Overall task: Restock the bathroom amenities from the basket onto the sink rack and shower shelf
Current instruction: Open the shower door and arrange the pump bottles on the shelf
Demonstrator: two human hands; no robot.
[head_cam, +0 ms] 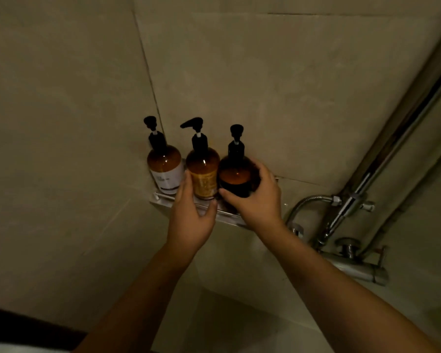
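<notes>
Three amber pump bottles stand upright in a row on the corner shower shelf [161, 198]. The left bottle [164, 166] has a white label. The middle bottle [203, 171] has a yellow label. The right bottle [236, 174] is plain and dark. My left hand [191, 220] cups the lower part of the middle bottle, thumb and fingers on either side. My right hand [259, 200] wraps around the right bottle's lower body. The basket is out of view.
Beige tiled walls meet in the corner behind the bottles. A chrome shower riser pipe [392, 149], hose [308, 202] and mixer valve [357, 266] sit to the right, close to the shelf's end. The lighting is dim.
</notes>
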